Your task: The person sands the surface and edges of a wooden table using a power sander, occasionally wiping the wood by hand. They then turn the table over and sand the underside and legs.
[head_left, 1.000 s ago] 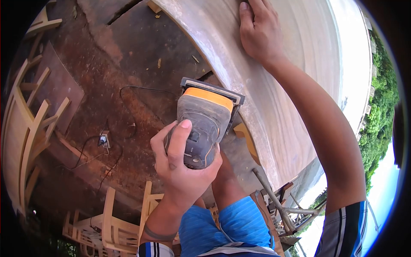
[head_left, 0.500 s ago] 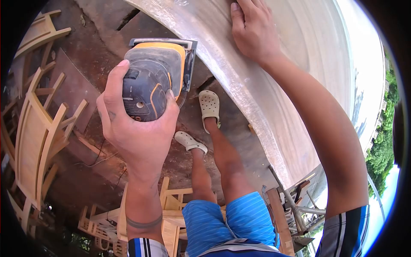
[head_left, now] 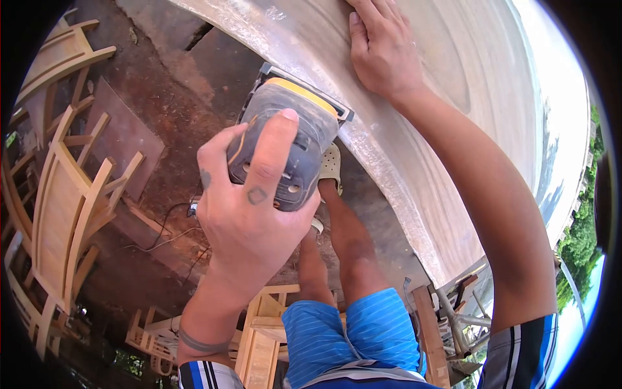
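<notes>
My left hand [head_left: 256, 188] is wrapped over the back of a dusty black-and-yellow electric sander [head_left: 285, 133], index finger laid along its top. The sander's flat pad end overlaps the pale, rough edge of a large wooden slab [head_left: 447, 58]. My right hand [head_left: 387, 55] lies flat on the slab's top, fingers stretched out toward the far side and cut off by the frame's top. Wavy grain runs across the slab, and its live edge [head_left: 382, 165] curves down toward my legs.
Unfinished wooden chair frames [head_left: 68, 207] stand at the left, with more wooden furniture [head_left: 259, 330] behind my legs. A thin cable [head_left: 165, 223] lies on the dirty floor [head_left: 168, 84]. Timber [head_left: 431, 330] and metal pipes lean at lower right. Greenery shows at far right.
My left hand has moved the sander right and turned it, bringing its pad end over the slab's edge. The index finger now rests on top. My right hand stays on the slab.
</notes>
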`<state>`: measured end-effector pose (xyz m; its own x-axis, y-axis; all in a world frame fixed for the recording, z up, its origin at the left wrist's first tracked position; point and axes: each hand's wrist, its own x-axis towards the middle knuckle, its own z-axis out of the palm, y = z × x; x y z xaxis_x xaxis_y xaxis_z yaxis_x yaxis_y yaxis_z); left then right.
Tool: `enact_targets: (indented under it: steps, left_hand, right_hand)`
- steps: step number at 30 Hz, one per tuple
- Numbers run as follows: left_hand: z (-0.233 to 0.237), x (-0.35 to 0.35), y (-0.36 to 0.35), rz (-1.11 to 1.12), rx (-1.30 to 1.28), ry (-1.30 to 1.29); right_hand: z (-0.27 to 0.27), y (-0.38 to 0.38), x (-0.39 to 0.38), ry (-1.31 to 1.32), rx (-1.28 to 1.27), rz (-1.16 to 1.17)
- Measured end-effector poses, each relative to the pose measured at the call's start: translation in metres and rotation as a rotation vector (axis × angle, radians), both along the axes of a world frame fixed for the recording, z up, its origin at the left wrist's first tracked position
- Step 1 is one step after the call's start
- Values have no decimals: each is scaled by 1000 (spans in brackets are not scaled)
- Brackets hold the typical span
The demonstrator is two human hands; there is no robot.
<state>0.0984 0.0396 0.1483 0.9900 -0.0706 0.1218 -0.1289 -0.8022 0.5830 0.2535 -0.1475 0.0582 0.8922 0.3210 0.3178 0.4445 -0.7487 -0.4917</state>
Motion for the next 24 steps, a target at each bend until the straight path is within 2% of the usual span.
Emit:
enact_targets:
  steps: [7, 10, 16, 19, 24]
  left_hand:
    - [0, 55, 39, 241, 81, 3]
    - [2, 47, 36, 200, 57, 25]
    - [22, 21, -2, -53, 50, 160]
    - [29, 27, -12, -58, 114, 226]
    - [25, 68, 19, 79, 224, 117]
  right_hand:
    - [0, 0, -1, -4, 23, 4]
    - [-1, 0, 1, -20, 10, 5]
    - [-1, -1, 1, -4, -15, -10]
    - [1, -1, 0, 21, 2, -15]
    - [-1, -3, -1, 29, 53, -21]
